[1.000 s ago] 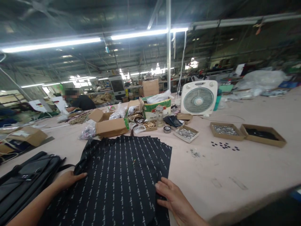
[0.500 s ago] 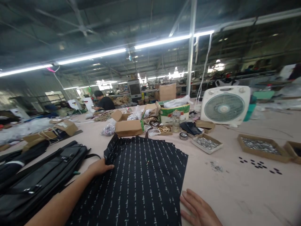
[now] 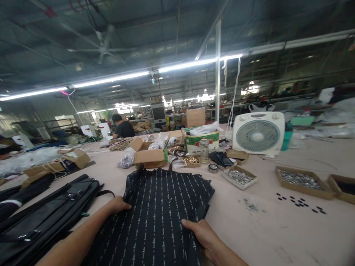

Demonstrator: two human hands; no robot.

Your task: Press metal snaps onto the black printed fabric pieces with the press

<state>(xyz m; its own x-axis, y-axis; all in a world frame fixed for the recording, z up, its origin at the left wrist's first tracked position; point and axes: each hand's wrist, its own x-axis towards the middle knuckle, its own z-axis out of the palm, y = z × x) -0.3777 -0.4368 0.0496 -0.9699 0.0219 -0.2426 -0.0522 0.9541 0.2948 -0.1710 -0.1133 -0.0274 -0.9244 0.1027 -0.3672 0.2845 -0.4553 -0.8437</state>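
Note:
In front of me lies a stack of black fabric pieces (image 3: pixel 158 214) with rows of small white print, its far edges fanned out. My left hand (image 3: pixel 118 205) is closed on the stack's left edge, thumb on top and fingers hidden beneath. On the right edge, my right hand (image 3: pixel 203 234) grips the fabric, its thumb laid over the top and the other fingers under the cloth. Left of the stack rests a black bag (image 3: pixel 55 210) with buckles and a strap.
A white box fan (image 3: pixel 258 133) stands at the back right. Trays of metal parts (image 3: pixel 240 177), (image 3: pixel 303 181) and loose black discs (image 3: pixel 299 203) lie to the right. Cardboard boxes (image 3: pixel 149 157), a glass jar (image 3: pixel 204 151) and tape (image 3: pixel 213 168) sit beyond the fabric. A person (image 3: pixel 123 127) works farther back.
My right hand has moved left from beside the fabric onto its right edge and taken hold of it, bending that edge. My left hand keeps its grip. The view has tilted up slightly.

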